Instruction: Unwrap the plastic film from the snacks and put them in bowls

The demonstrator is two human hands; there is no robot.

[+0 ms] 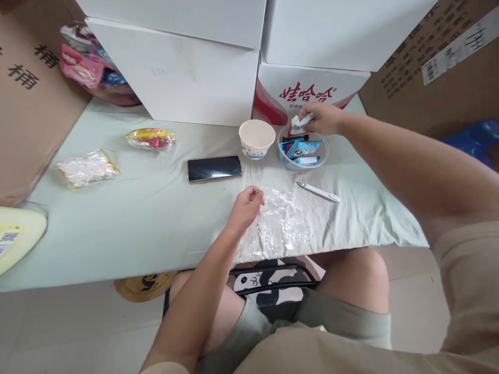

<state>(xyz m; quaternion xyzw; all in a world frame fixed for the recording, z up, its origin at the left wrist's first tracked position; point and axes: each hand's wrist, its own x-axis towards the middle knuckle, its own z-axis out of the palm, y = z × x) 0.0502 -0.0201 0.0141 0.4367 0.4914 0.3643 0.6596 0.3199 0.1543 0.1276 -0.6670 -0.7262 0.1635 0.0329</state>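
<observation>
Beige shirt fabric [312, 353] is occupying the foreground, below both hands. The left hand [248, 204] is pinching clear plastic film [286, 223], which is lying rightward of it on the desk [156, 228]. The right hand [317, 118] is gripping a white packet [298, 124]; beneath that hand, a clear plastic bowl [325, 156] is holding wrapped snacks [302, 149].

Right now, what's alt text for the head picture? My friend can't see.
A person's right hand holds a white packet at a clear tub of colorful packets; the left hand is at the edge of crinkled clear plastic. A paper cup and phone sit nearby.
</observation>
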